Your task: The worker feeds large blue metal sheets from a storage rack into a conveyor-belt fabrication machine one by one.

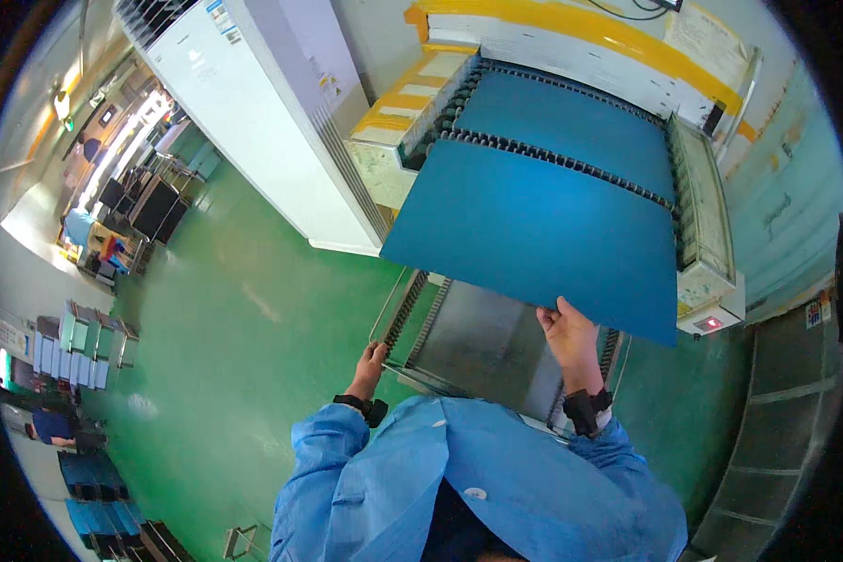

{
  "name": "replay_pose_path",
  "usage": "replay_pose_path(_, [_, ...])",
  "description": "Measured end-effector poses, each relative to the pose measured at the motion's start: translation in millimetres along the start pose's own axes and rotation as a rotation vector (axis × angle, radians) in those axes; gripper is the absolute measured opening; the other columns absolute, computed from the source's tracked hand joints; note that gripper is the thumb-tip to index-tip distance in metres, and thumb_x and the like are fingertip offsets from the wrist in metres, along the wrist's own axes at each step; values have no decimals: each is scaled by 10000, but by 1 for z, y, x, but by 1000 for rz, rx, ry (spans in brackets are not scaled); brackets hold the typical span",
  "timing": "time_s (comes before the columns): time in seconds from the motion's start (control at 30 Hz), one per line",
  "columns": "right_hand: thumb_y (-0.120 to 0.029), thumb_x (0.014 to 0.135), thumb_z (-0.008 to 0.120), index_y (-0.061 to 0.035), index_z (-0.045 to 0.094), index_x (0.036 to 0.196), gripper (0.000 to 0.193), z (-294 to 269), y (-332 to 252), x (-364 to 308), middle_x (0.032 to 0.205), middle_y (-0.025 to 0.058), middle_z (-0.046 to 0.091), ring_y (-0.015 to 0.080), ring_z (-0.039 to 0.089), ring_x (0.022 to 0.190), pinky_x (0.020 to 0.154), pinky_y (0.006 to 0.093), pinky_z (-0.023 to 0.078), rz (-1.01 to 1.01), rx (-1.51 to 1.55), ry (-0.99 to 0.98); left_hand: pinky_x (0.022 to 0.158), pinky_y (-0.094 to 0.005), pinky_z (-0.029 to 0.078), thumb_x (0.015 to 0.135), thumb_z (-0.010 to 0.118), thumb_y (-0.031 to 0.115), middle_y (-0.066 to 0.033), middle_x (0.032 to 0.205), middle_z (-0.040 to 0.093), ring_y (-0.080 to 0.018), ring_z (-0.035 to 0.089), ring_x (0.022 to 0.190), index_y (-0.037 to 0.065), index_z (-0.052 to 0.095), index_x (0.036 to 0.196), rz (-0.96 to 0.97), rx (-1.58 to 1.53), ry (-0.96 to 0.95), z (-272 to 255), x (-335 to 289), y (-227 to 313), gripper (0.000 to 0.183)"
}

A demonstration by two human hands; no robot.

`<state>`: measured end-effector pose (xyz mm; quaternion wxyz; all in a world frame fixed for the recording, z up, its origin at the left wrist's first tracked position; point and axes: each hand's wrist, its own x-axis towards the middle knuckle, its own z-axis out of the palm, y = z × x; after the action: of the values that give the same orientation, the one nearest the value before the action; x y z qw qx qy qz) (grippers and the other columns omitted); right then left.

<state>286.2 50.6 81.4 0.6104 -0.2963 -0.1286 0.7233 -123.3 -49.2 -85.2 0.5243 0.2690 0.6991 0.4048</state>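
A flat blue panel (534, 234) slants out from the end of a roller conveyor (553, 155), its far edge at the black rollers. My right hand (571, 342) pinches the panel's near edge, right of its middle. Below it stands a metal rack (417, 330) with toothed side rails and a grey plate-like surface (482, 328). My left hand (369, 365) is closed around the rack's left side near its front corner; the curled fingers partly hide the part they grip. Farther up the conveyor lies a second blue panel (562, 117).
A tall white cabinet (262, 122) stands left of the conveyor. The conveyor's right side frame (702, 206) carries a small box with a red light (709, 324). Grey panelling (777, 421) rises at the right. Racks of panels (80, 347) and a person (54, 426) are far left.
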Motion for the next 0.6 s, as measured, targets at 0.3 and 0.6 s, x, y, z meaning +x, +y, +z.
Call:
replay_pose_path(0.3, [-74, 930, 628, -55, 603, 979, 59, -8, -1, 39, 948, 76, 642, 247, 630, 871, 808, 392, 557, 4, 45, 71, 874, -345, 470, 955, 569, 433, -104, 1313, 574, -209, 542, 1171, 28, 434, 1428, -44, -19, 49, 2, 3, -3, 637])
replay_pose_path(0.6, [-95, 924, 651, -59, 595, 898, 72, -7, -5, 75, 864, 59, 606, 232, 617, 821, 805, 398, 553, 1, 33, 136, 870, -333, 473, 961, 553, 439, -91, 1230, 600, -201, 569, 1088, 31, 464, 1400, -9, 6, 95, 8, -2, 0, 606])
